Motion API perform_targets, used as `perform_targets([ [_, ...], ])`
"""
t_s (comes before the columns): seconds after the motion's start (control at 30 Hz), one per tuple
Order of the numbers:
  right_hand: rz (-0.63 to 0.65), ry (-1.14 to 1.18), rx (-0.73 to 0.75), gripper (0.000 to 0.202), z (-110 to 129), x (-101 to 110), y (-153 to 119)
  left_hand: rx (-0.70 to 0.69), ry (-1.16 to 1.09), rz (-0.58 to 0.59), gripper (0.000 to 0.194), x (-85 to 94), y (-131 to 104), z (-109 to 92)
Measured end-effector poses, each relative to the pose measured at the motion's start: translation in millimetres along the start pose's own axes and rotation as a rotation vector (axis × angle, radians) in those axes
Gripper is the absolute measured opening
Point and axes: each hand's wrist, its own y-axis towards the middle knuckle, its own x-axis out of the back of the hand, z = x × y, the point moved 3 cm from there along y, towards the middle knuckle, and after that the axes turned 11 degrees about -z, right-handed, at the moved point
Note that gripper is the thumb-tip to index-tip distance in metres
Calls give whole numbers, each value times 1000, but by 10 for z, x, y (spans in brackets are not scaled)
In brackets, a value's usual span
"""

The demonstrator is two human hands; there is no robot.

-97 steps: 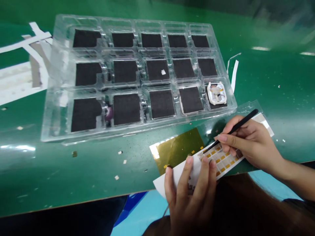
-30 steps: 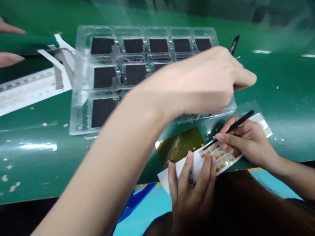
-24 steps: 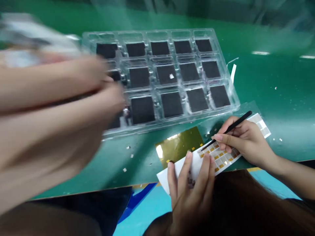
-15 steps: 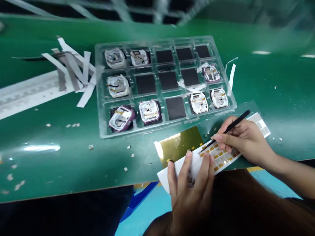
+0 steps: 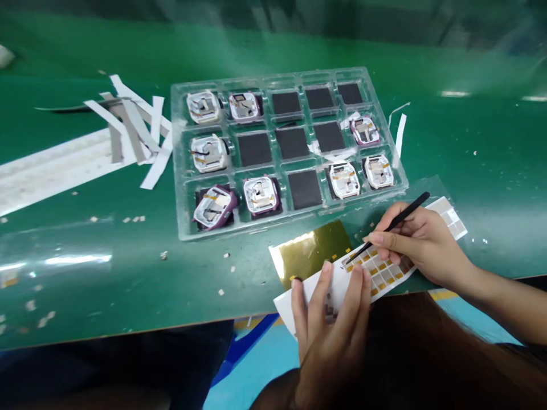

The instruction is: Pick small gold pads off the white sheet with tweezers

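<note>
The sticker sheet [image 5: 376, 267], a white strip gridded with small amber patches, lies at the near edge of the desk [image 5: 106, 273], its lower end hanging out past the edge toward me. My left hand [image 5: 329, 330] lies flat and open on that near end, fingers spread and pressing the paper down, gripping nothing. My right hand [image 5: 421, 242] is closed in a pen-like pinch on the black tweezers [image 5: 388, 228], thumb and forefinger clamped near the lower part of the shaft, and the tips touch the sheet among the amber patches; whether a patch is caught between the tips is too small for me to tell. My right hand covers the middle of the strip, so only its pale far end shows beyond my knuckles. Just beside the sheet, partly under it, lies a shiny gold film [image 5: 311, 253]. Beyond that sits the clear plastic tray [image 5: 179, 171], three rows of pockets with dark pads; nine pockets hold small square housings [image 5: 260, 195], some white-rimmed, some purple-rimmed, their inner detail blurred. To the left of the tray loose white paper strips [image 5: 141, 134] lie in a heap across a long pale band. Both my wrists run out of the frame at the bottom, and the dark shape beneath the desk edge I cannot make out.
</note>
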Motion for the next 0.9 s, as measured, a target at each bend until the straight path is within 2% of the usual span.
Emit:
perform_targets([
  [0.13, -29, 119, 18, 20, -34, 52, 35, -55, 12, 2, 32, 0, -21, 26],
  [0.27, -45, 235, 64, 17, 1, 145, 35, -46, 49, 23, 36, -24, -42, 43],
  [0.47, -118, 223, 233, 17, 150, 273, -67, -75, 84, 31, 40, -86, -39, 64],
  [0.63, -104, 238, 250, 28, 149, 241, -188, -47, 16, 11, 42, -38, 51, 114],
  [0.7, -116, 257, 260, 33, 113, 218, -223, 1, -30, -91, 39, 32, 119, 156],
  [0.77, -97, 266, 259, 36, 58, 168, -237, 45, -102, -258, 39, 132, 192, 206],
  [0.83, -31, 268, 259, 38, 0, 80, -259, 29, -185, -443, 40, 250, 240, 231],
  [0.9, 35, 286, 267, 40, -41, -14, -319, -21, -236, -576, 36, 363, 245, 218],
])
